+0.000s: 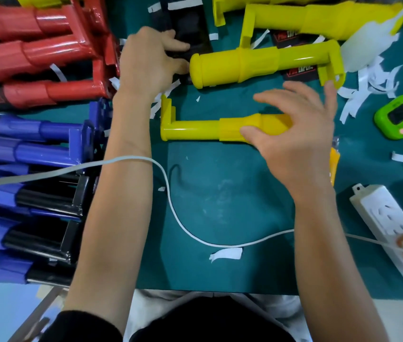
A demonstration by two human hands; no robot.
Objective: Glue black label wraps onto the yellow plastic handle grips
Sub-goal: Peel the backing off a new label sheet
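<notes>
Two hands, one bare yellow grip, one label stack: label pick-up step.

Left hand [151,62] at far edge of table [232,206], about centre: thumb and curled fingers pinching near end of black label stack [190,23]. Right hand [294,134] at mid-table on yellow grip [195,129], which lies crosswise with bracket end to the left: fingers spread and lightly arched over thick end, thumb against its near side, no firm clasp evident. No label on that grip. Second yellow grip [257,65] just beyond, likewise bare. Judged step: drawing one label off the stack while steadying the workpiece. Next move calls for separating a single sheet, exposing or applying adhesive (cannot tell which), then squaring it on the thick end before wrapping round. Red handles [35,53] and blue handles [23,144] along left edge; green timer [401,117] and white backing strips [368,82] toward right edge.
</notes>
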